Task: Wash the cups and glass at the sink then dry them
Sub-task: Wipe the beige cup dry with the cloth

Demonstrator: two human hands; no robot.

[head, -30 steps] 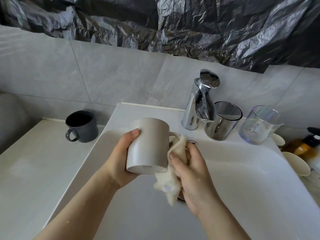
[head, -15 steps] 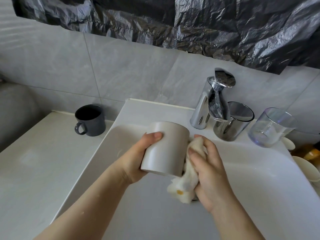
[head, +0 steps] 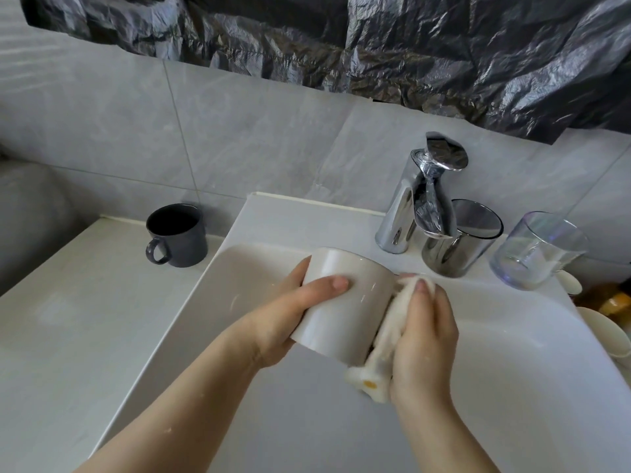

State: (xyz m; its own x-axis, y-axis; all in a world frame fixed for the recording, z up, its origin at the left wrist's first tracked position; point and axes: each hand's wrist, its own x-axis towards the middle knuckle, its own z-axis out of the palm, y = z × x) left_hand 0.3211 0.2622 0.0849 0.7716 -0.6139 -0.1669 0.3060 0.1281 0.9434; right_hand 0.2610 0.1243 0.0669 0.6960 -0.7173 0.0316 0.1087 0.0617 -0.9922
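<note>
My left hand (head: 290,312) grips a beige mug (head: 351,308) held tilted over the white sink (head: 512,370), thumb across its side. My right hand (head: 423,339) holds a white cloth (head: 382,349) pressed against the mug's right side; the mug's handle is hidden behind the cloth. A dark grey mug (head: 177,235) stands upright on the counter to the left. A mirrored cup (head: 461,237) and a clear glass (head: 537,250) stand on the sink's back ledge at the right.
The chrome tap (head: 413,203) rises behind the mug, with no water running. The pale counter (head: 68,319) stretches to the left. White dishes (head: 604,332) and an amber bottle (head: 611,298) sit at the far right edge. Black plastic sheeting (head: 375,39) covers the wall above.
The mug has tipped further onto its side and my left thumb has slid across it. My right hand with the cloth has moved up along the mug's right side.
</note>
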